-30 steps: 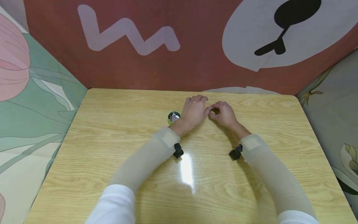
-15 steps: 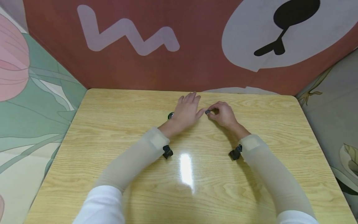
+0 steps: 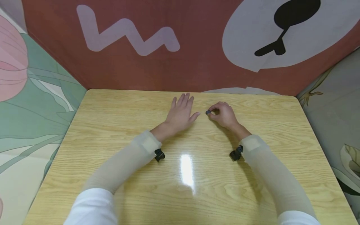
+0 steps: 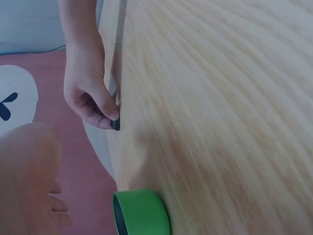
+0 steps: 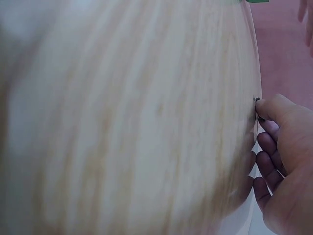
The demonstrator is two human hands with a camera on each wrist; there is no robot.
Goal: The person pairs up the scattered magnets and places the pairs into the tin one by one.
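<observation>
My right hand (image 3: 224, 115) pinches a small dark piece (image 3: 208, 112) between thumb and forefinger, low over the wooden table. In the left wrist view the dark piece (image 4: 116, 124) looks black and short, most of it covered by the fingertips; its kind cannot be told. My left hand (image 3: 180, 114) is spread flat with straight fingers, to the left of the piece and apart from it. Beside the left hand in the left wrist view stands a round green container (image 4: 144, 213) with a dark inside. The left hand hides that container in the head view.
The wooden table (image 3: 191, 203) has its far edge against a reddish-brown patterned wall (image 3: 197, 75). Patterned hangings (image 3: 42, 103) flank it on the left and right. A bright light reflection lies on the tabletop between the forearms.
The left hand has moved left, away from the right hand, and its fingers have spread. It now covers the green container. The dark piece has come into sight in the nearly still right hand.
</observation>
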